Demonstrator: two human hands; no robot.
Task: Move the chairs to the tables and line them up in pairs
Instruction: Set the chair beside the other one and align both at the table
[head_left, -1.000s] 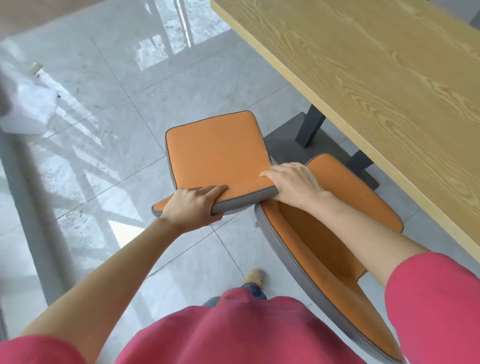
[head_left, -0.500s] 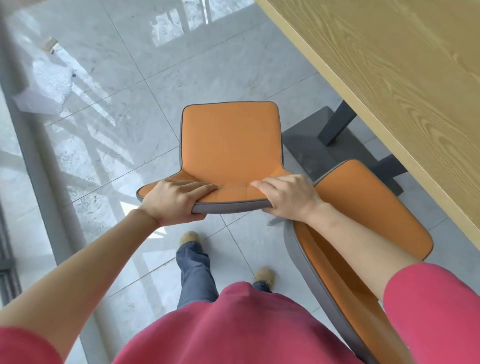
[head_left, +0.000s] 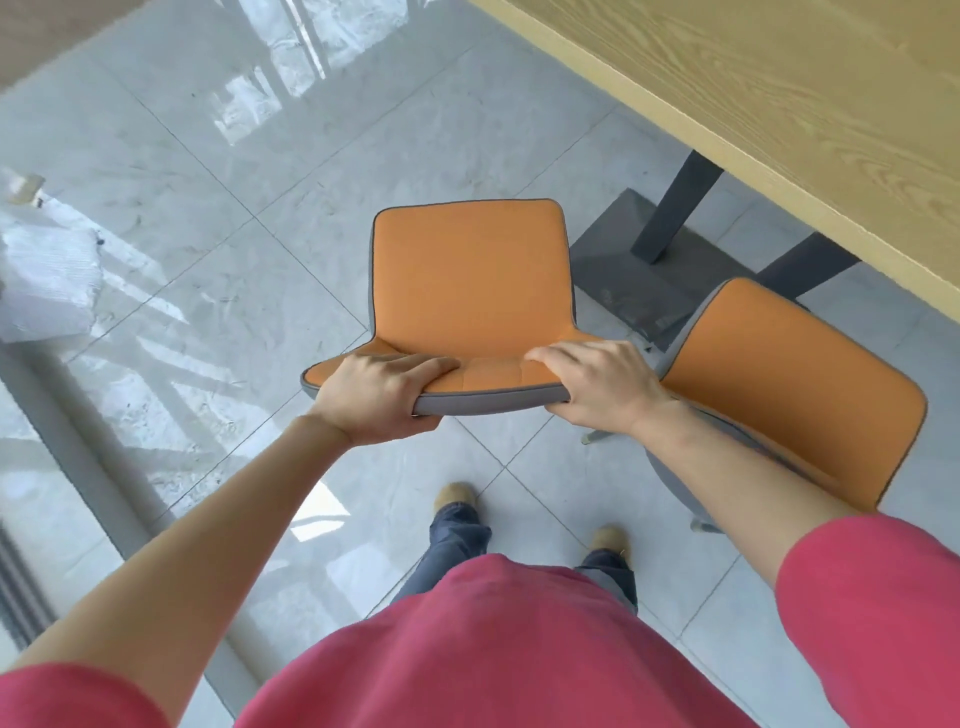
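Swinging round since a second ago, the held chair (head_left: 470, 280) is now squaring its seat toward the tabletop (head_left: 779, 93), where earlier it was angled across its neighbour, and the person's feet are coming into view below it. Both hands are clamping the top edge of the backrest: the left hand (head_left: 376, 397) is wrapping its fingers (head_left: 415, 366) over the orange front with the thumb under the grey back, and the right hand (head_left: 602, 387) is doing the same at the other end, fingers (head_left: 558, 356) curled over the rim. Just beyond the fingers the orange seat is stretching away toward the grey table base (head_left: 639, 275); just to the outside of the right hand the second chair (head_left: 789, 384) is standing very close, its backrest corner nearly meeting the held one, though whether they are touching I cannot tell. To finish this well, I'd judge the person is wanting to keep the grip even at both ends, ease the chair straight forward so it is not twisting, and stop with the two backrests level and a small gap between them, both seats facing the tabletop edge squarely. Watching the legs is wise, since they are hidden under the seat and could be catching the table base. No brand, label or writing is showing anywhere.
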